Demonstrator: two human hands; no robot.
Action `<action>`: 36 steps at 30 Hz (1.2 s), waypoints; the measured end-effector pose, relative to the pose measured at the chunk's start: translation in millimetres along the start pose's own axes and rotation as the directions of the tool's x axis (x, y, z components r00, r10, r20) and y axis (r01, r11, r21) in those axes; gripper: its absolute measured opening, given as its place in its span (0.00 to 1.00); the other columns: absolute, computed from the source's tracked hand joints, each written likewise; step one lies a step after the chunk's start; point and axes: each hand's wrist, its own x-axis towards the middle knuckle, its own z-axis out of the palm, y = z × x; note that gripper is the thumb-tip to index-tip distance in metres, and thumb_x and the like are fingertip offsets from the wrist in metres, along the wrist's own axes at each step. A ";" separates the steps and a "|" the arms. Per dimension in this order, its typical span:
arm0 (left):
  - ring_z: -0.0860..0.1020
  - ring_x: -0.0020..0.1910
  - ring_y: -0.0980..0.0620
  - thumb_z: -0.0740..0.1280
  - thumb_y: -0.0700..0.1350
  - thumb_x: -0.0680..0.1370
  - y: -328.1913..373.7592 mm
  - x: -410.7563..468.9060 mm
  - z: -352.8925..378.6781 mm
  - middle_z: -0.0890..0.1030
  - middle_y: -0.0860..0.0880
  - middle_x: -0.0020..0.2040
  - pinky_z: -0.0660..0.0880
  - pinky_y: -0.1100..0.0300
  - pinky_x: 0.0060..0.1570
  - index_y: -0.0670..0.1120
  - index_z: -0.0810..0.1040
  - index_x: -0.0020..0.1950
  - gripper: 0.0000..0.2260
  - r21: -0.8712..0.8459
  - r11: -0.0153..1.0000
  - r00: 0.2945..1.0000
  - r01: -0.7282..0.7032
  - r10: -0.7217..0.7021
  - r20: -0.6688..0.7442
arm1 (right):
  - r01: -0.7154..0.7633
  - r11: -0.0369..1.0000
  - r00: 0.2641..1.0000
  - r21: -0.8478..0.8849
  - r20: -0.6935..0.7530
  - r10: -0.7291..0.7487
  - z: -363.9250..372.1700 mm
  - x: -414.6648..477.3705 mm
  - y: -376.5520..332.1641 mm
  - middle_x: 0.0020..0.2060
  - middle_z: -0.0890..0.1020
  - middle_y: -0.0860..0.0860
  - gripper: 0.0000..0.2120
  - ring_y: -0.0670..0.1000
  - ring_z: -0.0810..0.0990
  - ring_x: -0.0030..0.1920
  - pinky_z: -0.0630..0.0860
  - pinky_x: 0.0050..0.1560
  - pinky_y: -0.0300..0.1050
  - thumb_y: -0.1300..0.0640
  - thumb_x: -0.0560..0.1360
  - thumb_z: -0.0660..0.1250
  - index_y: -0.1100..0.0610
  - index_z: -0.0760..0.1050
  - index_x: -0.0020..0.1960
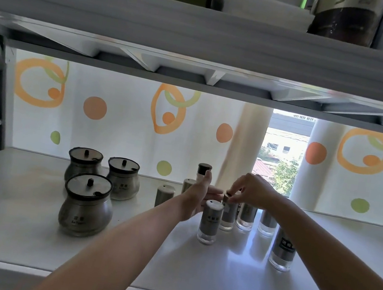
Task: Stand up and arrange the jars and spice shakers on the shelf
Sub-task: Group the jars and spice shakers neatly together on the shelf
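Shelf (pixel 9 228): white surface on which all the jars and shakers are seen standing upright.
Jars: three round metal jars with dark lids are grouped at the left; front jar (pixel 85 205), back left jar (pixel 84 164), back right jar (pixel 123 178).
Shakers: a row of glass shakers is set at the right; nearest shaker (pixel 209 221) with a pale cap, tall shaker (pixel 282 249) partly hidden by the right forearm.
Small pots: two grey pots (pixel 165 195) are placed behind the left wrist, with a dark-capped bottle (pixel 203 172) behind them.
Right hand (pixel 252 192): fingertips are pinched on the cap of one shaker in the row (pixel 228 214).
Left hand (pixel 199 192): held open with the thumb raised, just beside that shaker; contact cannot be told.
Curtain (pixel 119 118): white, printed with orange and green circles, hung behind the shelf.
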 end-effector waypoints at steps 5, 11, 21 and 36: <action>0.73 0.66 0.43 0.42 0.61 0.81 -2.0 -0.6 1.4 0.76 0.38 0.65 0.65 0.53 0.66 0.37 0.73 0.66 0.34 0.015 1.000 0.995 0.003 -0.004 0.104 | 0.036 0.997 0.998 0.074 0.058 -0.040 -1.6 -0.3 4.7 0.42 0.82 0.49 0.13 0.48 0.75 0.42 0.75 0.47 0.47 0.60 0.65 0.76 0.54 0.84 0.49; 0.73 0.67 0.44 0.41 0.61 0.80 -1.6 3.5 0.2 0.77 0.39 0.64 0.63 0.52 0.70 0.38 0.74 0.66 0.35 0.061 0.998 0.994 -0.028 0.022 0.107 | 0.061 0.993 0.997 0.104 0.043 -0.066 -0.7 -4.2 6.7 0.39 0.79 0.43 0.15 0.48 0.74 0.43 0.70 0.44 0.41 0.61 0.66 0.75 0.54 0.83 0.52; 0.72 0.68 0.47 0.44 0.55 0.83 55.4 -18.8 11.8 0.75 0.42 0.67 0.63 0.56 0.69 0.39 0.71 0.68 0.27 -0.041 0.892 0.881 -0.450 0.436 -0.183 | 0.096 0.977 0.991 0.192 -0.111 -0.076 -56.4 -76.9 41.2 0.48 0.83 0.49 0.13 0.43 0.80 0.42 0.73 0.41 0.24 0.54 0.72 0.69 0.58 0.81 0.54; 0.75 0.62 0.47 0.46 0.66 0.77 -57.0 -33.7 128.8 0.79 0.41 0.61 0.66 0.53 0.68 0.42 0.78 0.61 0.35 -0.007 0.968 0.962 -0.251 0.250 0.111 | 0.000 0.938 0.974 0.346 -0.212 0.078 -8.8 -127.4 83.8 0.41 0.84 0.52 0.13 0.52 0.82 0.43 0.80 0.48 0.50 0.53 0.67 0.74 0.59 0.82 0.48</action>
